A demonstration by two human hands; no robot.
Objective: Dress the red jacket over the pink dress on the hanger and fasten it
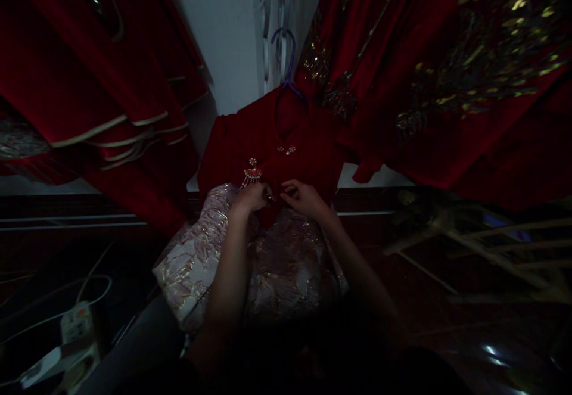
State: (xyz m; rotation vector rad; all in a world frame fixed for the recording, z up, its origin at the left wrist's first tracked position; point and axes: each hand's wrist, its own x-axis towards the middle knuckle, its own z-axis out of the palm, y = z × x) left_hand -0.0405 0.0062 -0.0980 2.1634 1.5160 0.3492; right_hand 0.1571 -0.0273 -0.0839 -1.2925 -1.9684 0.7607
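Note:
A red top [308, 139] with a beaded clasp [286, 150] below its neckline hangs from a purple hanger [290, 64]. On its chest is a jewelled tassel brooch [252, 174]. My left hand [254, 197] is closed at the front of the top, just under the brooch, with a small beaded piece at its fingertips. Across a narrow gap, my right hand [304, 198] has its fingers curled towards the same spot; dim light hides what they pinch. Shiny floral brocade fabric [196, 258] spreads below the top and under my forearms.
Red garments with pale trim [89, 85] hang at the left. More red clothing with gold sequins [482, 61] hangs at the right. A power strip [77, 323] with cables lies at lower left. A wooden rack or chair frame [491, 252] stands at right.

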